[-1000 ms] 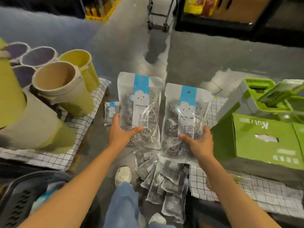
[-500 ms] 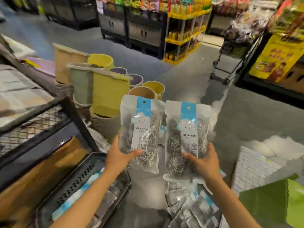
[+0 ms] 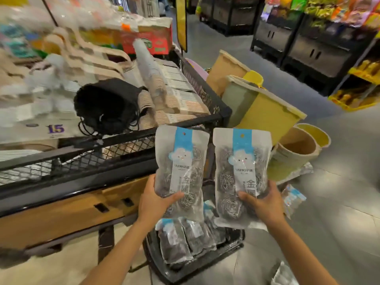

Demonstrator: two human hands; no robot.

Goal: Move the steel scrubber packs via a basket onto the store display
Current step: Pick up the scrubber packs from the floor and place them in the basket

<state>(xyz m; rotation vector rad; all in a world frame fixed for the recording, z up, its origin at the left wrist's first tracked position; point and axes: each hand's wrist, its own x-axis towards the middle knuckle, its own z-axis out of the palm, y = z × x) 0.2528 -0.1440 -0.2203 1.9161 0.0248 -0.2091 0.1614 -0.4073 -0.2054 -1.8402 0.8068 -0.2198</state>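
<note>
- Black metal mesh walled the store display table point(image 3: 127, 149) on the left, above a wooden base. Its top carried boxed goods and a black drawstring pouch point(image 3: 109, 105), and no scrubber pack could be seen on it.
- The left hand point(image 3: 154, 204) gripped the lower end of a clear, blue-labelled pack of steel scrubbers point(image 3: 182, 167). Its thumb curled over the front, and it held the pack upright just beside the table's corner.
- Below, between the arms, a black plastic basket point(image 3: 195, 272) sat on the floor with several more packs point(image 3: 181, 241) lying in it.
- The right hand point(image 3: 265, 204) pinched a second matching pack point(image 3: 241, 171) the same way, thumb on the front and fingers hidden behind.
- Further right, a loose pack point(image 3: 292, 197) lay on the floor near yellow and beige plastic bins point(image 3: 269, 114).
- The job looked to be at an early-to-middle stage. The basket was loaded and two packs were raised, but none appeared to be placed, and the rest were waiting.
</note>
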